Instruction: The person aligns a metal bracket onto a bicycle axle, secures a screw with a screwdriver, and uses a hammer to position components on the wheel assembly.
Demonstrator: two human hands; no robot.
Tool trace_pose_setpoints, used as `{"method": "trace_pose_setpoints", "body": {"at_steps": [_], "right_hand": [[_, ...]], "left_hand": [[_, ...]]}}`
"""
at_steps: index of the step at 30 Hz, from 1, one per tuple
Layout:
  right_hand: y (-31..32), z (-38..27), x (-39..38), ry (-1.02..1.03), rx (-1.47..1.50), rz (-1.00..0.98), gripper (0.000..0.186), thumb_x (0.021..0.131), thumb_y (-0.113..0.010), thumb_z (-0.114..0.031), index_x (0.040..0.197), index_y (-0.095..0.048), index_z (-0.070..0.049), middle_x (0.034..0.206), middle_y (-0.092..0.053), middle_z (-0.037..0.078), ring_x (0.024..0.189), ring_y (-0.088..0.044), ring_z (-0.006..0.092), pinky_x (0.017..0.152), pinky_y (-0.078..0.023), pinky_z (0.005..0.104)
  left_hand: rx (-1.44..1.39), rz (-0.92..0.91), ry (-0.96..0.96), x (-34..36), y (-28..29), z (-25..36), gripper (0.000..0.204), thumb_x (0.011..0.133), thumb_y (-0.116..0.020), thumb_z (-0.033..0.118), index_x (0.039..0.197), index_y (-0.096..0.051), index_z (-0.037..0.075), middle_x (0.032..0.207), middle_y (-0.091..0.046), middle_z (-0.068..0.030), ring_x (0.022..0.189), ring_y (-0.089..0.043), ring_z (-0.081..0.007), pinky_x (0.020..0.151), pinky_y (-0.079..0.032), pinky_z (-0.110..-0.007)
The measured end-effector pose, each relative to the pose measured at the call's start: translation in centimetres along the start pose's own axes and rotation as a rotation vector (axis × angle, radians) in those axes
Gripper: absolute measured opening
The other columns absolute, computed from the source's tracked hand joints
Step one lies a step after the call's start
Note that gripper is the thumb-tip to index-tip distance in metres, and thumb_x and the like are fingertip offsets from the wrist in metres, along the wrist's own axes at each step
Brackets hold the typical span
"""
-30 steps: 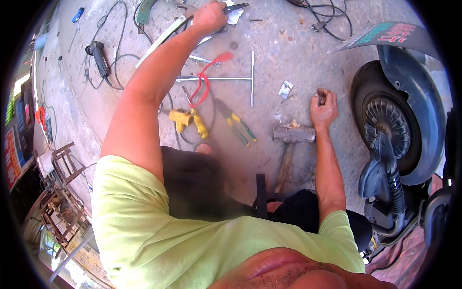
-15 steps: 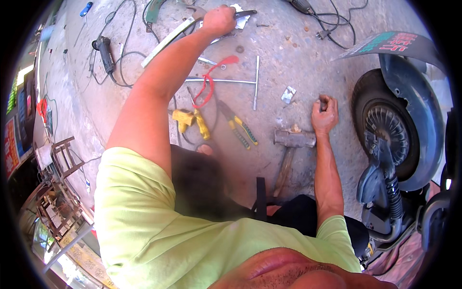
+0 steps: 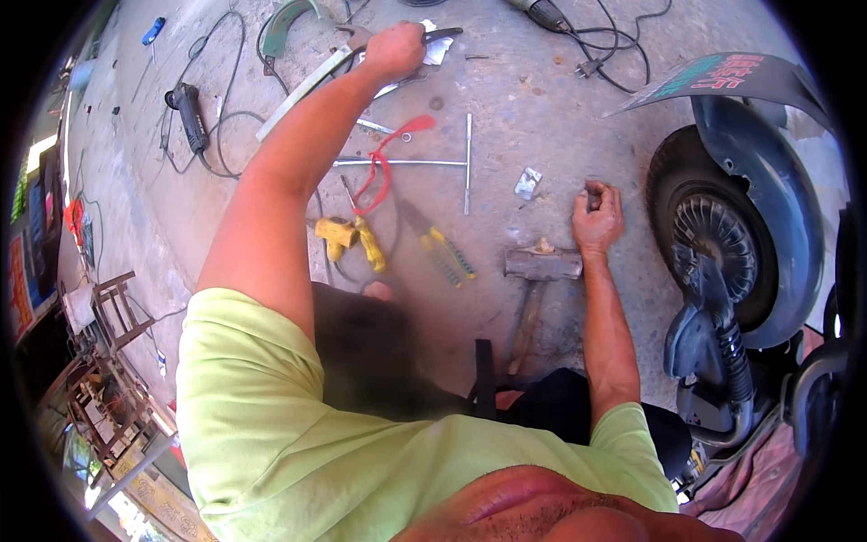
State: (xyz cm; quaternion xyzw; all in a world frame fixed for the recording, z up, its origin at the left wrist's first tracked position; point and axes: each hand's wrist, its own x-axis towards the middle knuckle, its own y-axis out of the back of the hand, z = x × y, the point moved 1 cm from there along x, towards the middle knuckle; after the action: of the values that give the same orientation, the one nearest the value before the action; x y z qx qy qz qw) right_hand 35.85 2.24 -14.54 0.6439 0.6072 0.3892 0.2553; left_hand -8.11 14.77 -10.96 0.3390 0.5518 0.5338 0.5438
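My left hand (image 3: 396, 51) is closed on a black strip-like tool (image 3: 442, 34), beside a white paper scrap (image 3: 433, 50) and a long pale bar (image 3: 302, 97). My right hand (image 3: 597, 215) rests low over the floor with curled fingers, their contents unclear, just above a sledgehammer head (image 3: 542, 264) with a wooden handle (image 3: 526, 325). Between my arms lie T-shaped wrenches (image 3: 468, 167), a red strap (image 3: 384, 167), a yellow tool (image 3: 336, 233) with a yellow-handled screwdriver (image 3: 372, 248), and yellow-handled pliers (image 3: 452, 253). A small foil piece (image 3: 528, 182) lies left of my right hand.
A vehicle wheel (image 3: 673, 181) with a grey fender (image 3: 786, 226) and printed panel (image 3: 722, 77) stands close at my right. A black grinder (image 3: 191, 117) and corded tool (image 3: 546, 16) lie farther out among cables. A metal frame (image 3: 122, 312) is at my left.
The whole view shifts slightly between frames. Both my hands and the objects around them keep about the same places relative to one another.
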Motion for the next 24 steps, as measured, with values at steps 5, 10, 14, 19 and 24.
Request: {"method": "trace_pose_setpoints", "body": {"at_steps": [5,10,14,19,24], "right_hand": [[0.2,0.2,0.0,-0.005,0.009,-0.002,0.016,0.078,-0.07,-0.016,0.094,-0.071,-0.015,0.094,-0.067,0.0,0.067,-0.061,0.0185,0.066,-0.052,0.0343],[-0.1,0.4,-0.1,-0.039,0.018,-0.031,0.017,0.077,-0.071,-0.015,0.094,-0.071,-0.015,0.095,-0.068,0.0,0.074,-0.064,0.0202,0.071,-0.054,0.0357],[-0.3,0.8,-0.2,-0.018,0.025,0.003,0.019,0.076,-0.072,-0.016,0.095,-0.07,-0.015,0.098,-0.069,0.001,0.088,-0.068,0.0243,0.077,-0.055,0.0378],[-0.2,0.8,-0.4,-0.042,0.031,-0.033,0.021,0.076,-0.072,-0.017,0.097,-0.071,-0.015,0.101,-0.069,0.002,0.095,-0.069,0.0262,0.082,-0.055,0.0396],[0.3,0.1,-0.2,-0.044,0.023,-0.032,0.022,0.077,-0.072,-0.018,0.098,-0.071,-0.014,0.102,-0.07,0.003,0.097,-0.069,0.0256,0.084,-0.055,0.0401]], "left_hand": [[0.026,-0.018,-0.024,0.5,0.3,0.4,0.037,0.087,-0.06,0.025,0.117,-0.069,0.006,0.122,-0.067,-0.0205,0.113,-0.064,-0.0396,0.096,-0.052,-0.049],[-0.014,0.01,-0.025,-0.2,0.7,0.6,0.039,0.086,-0.061,0.027,0.116,-0.068,0.005,0.121,-0.067,-0.0214,0.112,-0.065,-0.0393,0.096,-0.051,-0.049],[-0.029,0.007,-0.035,-0.2,0.9,0.7,0.038,0.084,-0.063,0.029,0.113,-0.068,0.005,0.114,-0.07,-0.0217,0.108,-0.066,-0.0394,0.093,-0.052,-0.049],[-0.196,0.01,-0.023,-1.0,2.0,0.4,0.038,0.081,-0.066,0.03,0.107,-0.066,0.003,0.101,-0.072,-0.0212,0.097,-0.068,-0.038,0.087,-0.052,-0.045],[-0.316,0.049,-0.071,-1.7,3.8,0.1,0.035,0.079,-0.068,0.028,0.105,-0.068,0.003,0.099,-0.072,-0.0197,0.093,-0.069,-0.0334,0.084,-0.053,-0.042]]}}
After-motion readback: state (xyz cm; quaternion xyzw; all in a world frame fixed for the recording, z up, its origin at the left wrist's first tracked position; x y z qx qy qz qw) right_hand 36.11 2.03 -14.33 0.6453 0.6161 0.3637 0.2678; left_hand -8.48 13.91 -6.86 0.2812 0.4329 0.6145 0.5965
